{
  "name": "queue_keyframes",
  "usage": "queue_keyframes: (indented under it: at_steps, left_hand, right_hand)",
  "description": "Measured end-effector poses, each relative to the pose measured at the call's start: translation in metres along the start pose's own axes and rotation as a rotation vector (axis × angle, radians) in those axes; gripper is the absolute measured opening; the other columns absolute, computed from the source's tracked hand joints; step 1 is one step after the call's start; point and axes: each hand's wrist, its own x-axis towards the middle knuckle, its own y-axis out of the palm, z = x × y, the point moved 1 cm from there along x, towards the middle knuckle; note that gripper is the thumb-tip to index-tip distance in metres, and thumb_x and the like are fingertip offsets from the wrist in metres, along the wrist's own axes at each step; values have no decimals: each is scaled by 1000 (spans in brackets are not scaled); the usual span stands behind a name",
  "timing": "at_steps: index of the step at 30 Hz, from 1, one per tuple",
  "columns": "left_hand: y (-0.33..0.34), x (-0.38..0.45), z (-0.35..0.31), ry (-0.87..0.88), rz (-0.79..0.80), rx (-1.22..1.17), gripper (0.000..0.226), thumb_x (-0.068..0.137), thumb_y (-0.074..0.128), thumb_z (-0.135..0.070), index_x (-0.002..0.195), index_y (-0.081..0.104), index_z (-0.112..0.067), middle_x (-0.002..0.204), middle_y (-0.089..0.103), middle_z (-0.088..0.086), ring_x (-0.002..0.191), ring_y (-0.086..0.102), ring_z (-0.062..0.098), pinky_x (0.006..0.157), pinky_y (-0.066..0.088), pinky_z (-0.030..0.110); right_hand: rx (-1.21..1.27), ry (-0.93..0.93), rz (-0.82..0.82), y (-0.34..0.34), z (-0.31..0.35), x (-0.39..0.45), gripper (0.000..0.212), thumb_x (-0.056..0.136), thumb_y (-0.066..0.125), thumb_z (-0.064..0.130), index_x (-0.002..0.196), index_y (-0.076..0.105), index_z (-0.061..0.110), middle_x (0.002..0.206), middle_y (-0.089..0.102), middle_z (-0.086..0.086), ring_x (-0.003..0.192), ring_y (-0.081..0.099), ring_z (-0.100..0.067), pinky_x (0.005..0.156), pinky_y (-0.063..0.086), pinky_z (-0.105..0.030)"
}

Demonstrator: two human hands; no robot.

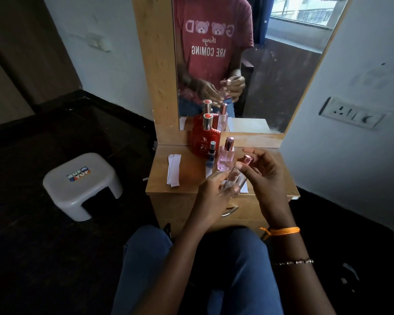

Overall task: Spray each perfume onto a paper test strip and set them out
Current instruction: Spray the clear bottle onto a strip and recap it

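clear perfume bottle: tilted above the tabletop front edge; left hand gripping its base, right hand fingers pinching its pink cap. paper strips: lying at tabletop left.

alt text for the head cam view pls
Two hands hold a clear perfume bottle over a small wooden dressing table: left hand on its body, right hand at its pink cap. Behind stand a red bottle, a pink bottle and paper strips.
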Motion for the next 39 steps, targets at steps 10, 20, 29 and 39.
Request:
queue_keyframes:
  at_steps: [10, 20, 29, 39]
  left_hand:
    - [2, 7, 9, -81, 98, -110, 25, 88, 58, -26, 112, 61, -26, 116, 64, -2, 109, 59, 10, 93, 51, 37]
    - [3, 14, 18, -135, -25, -52, 35, 87, 54, -4, 119, 58, -19, 124, 59, 1, 110, 56, 12, 98, 47, 32]
    - [-13, 16, 28, -157, -75, -30, 25, 89, 53, -5, 101, 68, -21, 110, 63, -9, 98, 60, 7, 83, 44, 12]
    - [-42, 8, 34, -160, -262, 15, 28, 92, 45, -2, 97, 65, -22, 104, 61, -10, 94, 55, -3, 75, 41, 9]
  right_hand:
    - [-11, 103, 213, -20, -17, -9, 42, 79, 65, -3, 119, 58, 9, 109, 71, -2, 108, 64, -19, 89, 50, -29]
    - [-155, 77, -73, -33, -39, 31, 49, 81, 63, -9, 125, 54, 10, 111, 65, -3, 105, 62, -19, 85, 52, -23]
    - [-279, 96, -22, -26, -60, 57, 46, 83, 63, -5, 118, 52, 24, 115, 62, -2, 109, 59, -17, 93, 52, -36]
    - [-420, -11, -329, 0, -55, 15, 28, 84, 68, 9, 109, 56, 13, 100, 61, -5, 89, 59, -17, 76, 50, -24]
